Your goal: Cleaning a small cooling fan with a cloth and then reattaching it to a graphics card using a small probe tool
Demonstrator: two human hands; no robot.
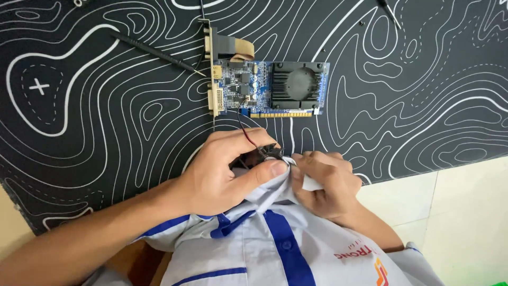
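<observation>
Already off its blue graphics card, the small black fan sits clenched in the left hand, wire still attached; the right hand pinches a white cloth against it, wiping unfinished.

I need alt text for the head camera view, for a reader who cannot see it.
Left hand holds a small black fan while the right hand presses a white cloth to it. Wires link it to a blue circuit card on a black patterned mat.
</observation>
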